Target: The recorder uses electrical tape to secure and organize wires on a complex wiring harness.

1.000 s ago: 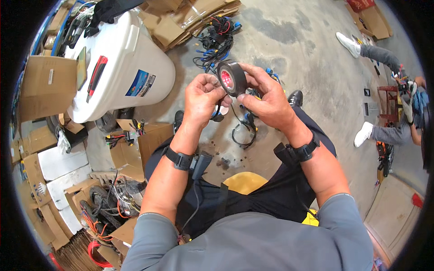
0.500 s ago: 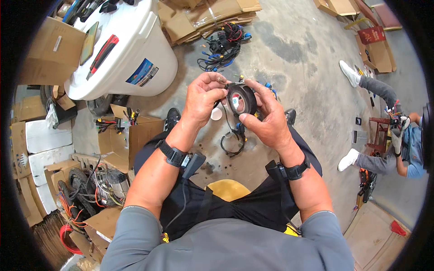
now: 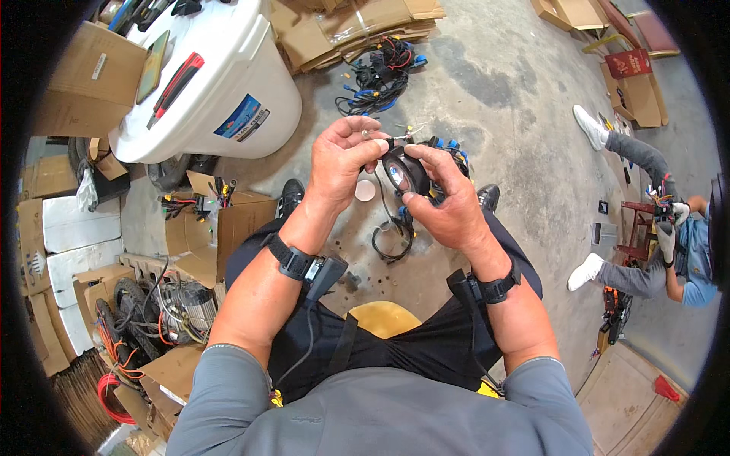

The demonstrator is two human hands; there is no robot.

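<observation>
A black roll of tape (image 3: pixel 401 172) sits between both hands, held up in front of my chest. My right hand (image 3: pixel 443 199) grips the roll from below and the side. At the roll's top edge my left hand (image 3: pixel 344 159) pinches the loose tape end between thumb and fingers. Below the hands, on the concrete floor between my shoes, lies a black cable loop (image 3: pixel 391 239) with a small white disc (image 3: pixel 366 190) beside it. Both wrists wear black bands with small devices.
A white plastic body (image 3: pixel 220 83) stands at upper left with tools on top. Flattened cardboard (image 3: pixel 334 34) and a wire bundle (image 3: pixel 380 72) lie beyond. Open boxes, foam and cables crowd the left. Another person (image 3: pixel 654 228) sits at the right. I sit on a yellow stool (image 3: pixel 388 319).
The hands and tape roll shifted slightly right and closer together. The roll has turned, its red core now less visible. The view tilted a little.
</observation>
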